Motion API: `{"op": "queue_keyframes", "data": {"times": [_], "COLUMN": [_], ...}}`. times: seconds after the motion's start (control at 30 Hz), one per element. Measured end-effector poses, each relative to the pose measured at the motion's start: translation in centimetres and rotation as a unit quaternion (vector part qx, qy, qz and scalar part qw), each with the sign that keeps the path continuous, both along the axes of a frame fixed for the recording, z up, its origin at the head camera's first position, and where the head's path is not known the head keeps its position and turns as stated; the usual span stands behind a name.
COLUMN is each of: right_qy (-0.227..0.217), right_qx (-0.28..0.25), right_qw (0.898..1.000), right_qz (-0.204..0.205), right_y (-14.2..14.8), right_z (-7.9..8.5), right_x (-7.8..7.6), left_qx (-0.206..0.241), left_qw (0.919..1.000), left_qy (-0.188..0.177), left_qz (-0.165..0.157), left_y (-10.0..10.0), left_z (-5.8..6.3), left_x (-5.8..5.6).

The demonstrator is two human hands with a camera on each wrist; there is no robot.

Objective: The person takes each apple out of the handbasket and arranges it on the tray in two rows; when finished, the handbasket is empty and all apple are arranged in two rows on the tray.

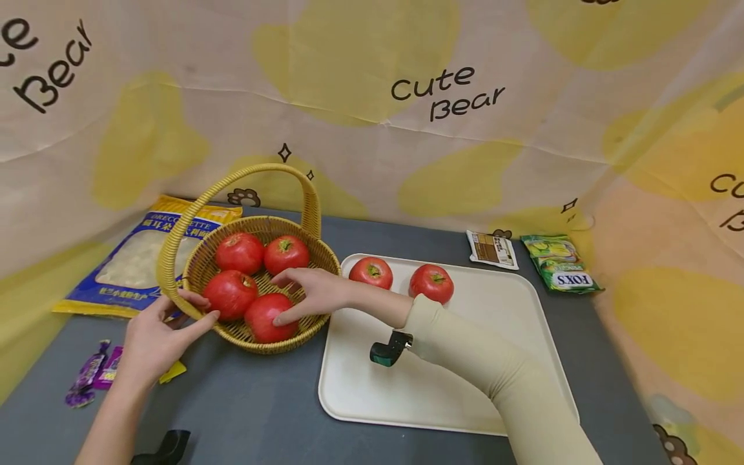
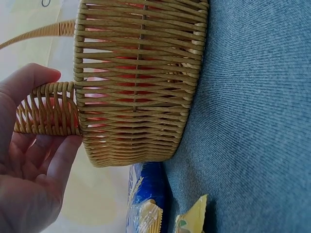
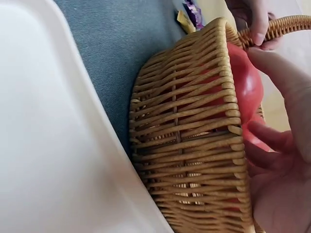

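Note:
A wicker basket [image 1: 264, 349] with a tall arched handle [image 1: 256, 169] stands at the left of centre, holding several red apples [image 1: 239, 252]. My left hand [image 1: 152, 339] grips the near foot of the handle; in the left wrist view the thumb lies on one side of the woven strip and the fingers on the other. Inside the basket, my right hand [image 1: 318, 292] holds the front apple [image 1: 268, 318], thumb on its near side and fingers reaching behind it. In the right wrist view the basket wall partly hides that apple [image 3: 245, 82].
To the basket's right lies a white tray [image 1: 453, 387] with two apples [image 1: 431, 283] at its back edge. Behind it are a brown-white packet [image 1: 492, 250] and a green FOX'S bag [image 1: 559, 263]. A blue-yellow pasta bag [image 1: 134, 258] and purple-wrapped sweets [image 1: 90, 374] lie left.

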State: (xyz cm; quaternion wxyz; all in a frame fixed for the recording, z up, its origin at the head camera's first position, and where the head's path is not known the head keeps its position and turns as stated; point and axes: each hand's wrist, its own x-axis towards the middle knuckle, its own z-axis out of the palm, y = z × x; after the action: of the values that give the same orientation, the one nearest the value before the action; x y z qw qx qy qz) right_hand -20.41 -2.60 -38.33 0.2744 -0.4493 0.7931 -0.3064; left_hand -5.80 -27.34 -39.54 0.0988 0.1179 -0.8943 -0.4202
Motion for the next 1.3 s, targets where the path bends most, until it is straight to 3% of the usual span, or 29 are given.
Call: {"op": "queue_keyframes", "data": {"times": [0.13,0.23,0.37,0.53,0.7,0.87,1.17,1.3], "right_qy": [-0.022,-0.020,0.018,0.084,0.113,0.073,-0.003,0.000], "right_qx": [0.067,0.086,0.076,0.025,-0.050,-0.121,-0.180,-0.180], "right_qw": [0.997,0.996,0.997,0.996,0.989,0.975,0.935,0.914], "right_qz": [0.020,0.026,0.017,-0.005,-0.078,-0.173,-0.306,-0.363], "right_y": [-0.9,-1.2,-1.1,-0.4,1.2,3.6,9.4,12.5], "right_z": [-0.5,-0.9,-1.4,-1.5,-1.2,-0.7,0.2,0.5], "right_x": [0.0,0.2,0.3,0.7,1.6,2.7,3.2,2.9], "left_qx": [-0.001,0.000,0.003,0.004,0.008,0.010,0.017,0.018], "left_qw": [1.0000,1.0000,1.0000,1.0000,0.9999,0.9998,0.9995,0.9996], "left_qy": [0.000,-0.001,-0.004,-0.002,0.008,0.019,0.026,0.023], "left_qz": [-0.003,-0.003,-0.004,-0.006,0.001,0.002,-0.001,0.004], "left_y": [0.2,0.4,0.6,0.6,0.6,0.6,0.6,0.5], "left_z": [0.0,-0.1,0.0,0.0,-0.1,-0.1,-0.1,0.0], "left_x": [-0.1,-0.2,-0.3,-0.4,-0.3,-0.2,0.0,0.1]}}
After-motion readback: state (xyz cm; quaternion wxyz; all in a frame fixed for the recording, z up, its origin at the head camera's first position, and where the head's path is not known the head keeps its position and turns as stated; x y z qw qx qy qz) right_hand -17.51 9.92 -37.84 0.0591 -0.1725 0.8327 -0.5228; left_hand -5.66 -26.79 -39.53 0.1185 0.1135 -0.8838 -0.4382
